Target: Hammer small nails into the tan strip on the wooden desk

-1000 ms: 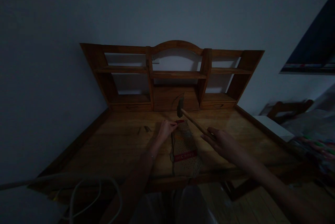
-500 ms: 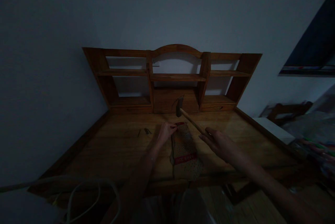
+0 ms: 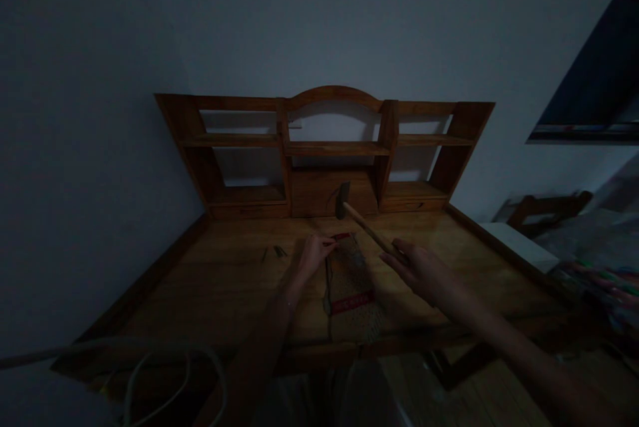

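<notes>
In my right hand [image 3: 412,269] is a hammer [image 3: 367,227], gripped by its wooden handle. Its dark metal head stands raised above the far end of a worn, speckled board [image 3: 352,281] with red printed bands, which lies on the wooden desk [image 3: 224,294]. My left hand [image 3: 316,253] rests at the board's upper left edge, thumb and forefinger pinched together. Whatever sits between those fingertips is too small and dark to make out. Left of that hand, a few small dark pieces [image 3: 279,251], perhaps nails, lie on the desk.
A wooden shelf unit [image 3: 339,147] stands along the desk's back edge against the wall. Pale cable loops [image 3: 174,347] hang at the lower left. Beyond the desk's right edge are a white surface [image 3: 519,244], a wooden chair back [image 3: 549,207] and plastic-covered items.
Both hands and the hammer hold nearly the same places. The whole view has shifted very slightly.
</notes>
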A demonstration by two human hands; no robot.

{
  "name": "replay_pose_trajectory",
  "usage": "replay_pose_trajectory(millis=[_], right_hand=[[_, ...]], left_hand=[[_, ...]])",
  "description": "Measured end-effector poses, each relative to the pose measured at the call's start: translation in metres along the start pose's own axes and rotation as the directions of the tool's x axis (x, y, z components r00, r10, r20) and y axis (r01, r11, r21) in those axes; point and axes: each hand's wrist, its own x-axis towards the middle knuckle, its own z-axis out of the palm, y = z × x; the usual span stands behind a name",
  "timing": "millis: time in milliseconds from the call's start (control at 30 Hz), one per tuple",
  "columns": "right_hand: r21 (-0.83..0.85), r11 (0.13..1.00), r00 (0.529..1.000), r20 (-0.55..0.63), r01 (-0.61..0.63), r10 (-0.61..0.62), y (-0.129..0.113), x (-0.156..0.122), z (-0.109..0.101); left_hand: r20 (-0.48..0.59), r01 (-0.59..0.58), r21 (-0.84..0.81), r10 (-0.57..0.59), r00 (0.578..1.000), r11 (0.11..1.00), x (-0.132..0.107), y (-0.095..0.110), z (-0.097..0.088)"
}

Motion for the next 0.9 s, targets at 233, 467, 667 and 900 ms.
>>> replay_pose_trajectory(millis=[233,467,667,900], right_hand=[[0.026,1.0,1.0,0.009,-0.001,0.001,0.0,-0.006,0.005],[0.008,1.0,1.0,0.011,0.012,-0.012,0.01,-0.002,0.007],[0.065,0.998,0.999,0.048,-0.021,0.018,0.011,-0.006,0.029],[0.102,0.994,0.998,0.053,-0.033,0.027,0.013,-0.004,0.033]], left_hand=[[-0.021,-0.055,0.004,0.055,0.998,0.998,0.005,-0.012,0.007],[-0.094,-0.141,0.07,0.147,0.985,0.988,0.006,-0.019,0.009],[-0.097,-0.11,0.082,0.118,0.988,0.991,0.005,-0.016,0.008],[-0.086,-0.091,0.135,0.103,0.991,0.987,0.007,-0.016,0.01]])
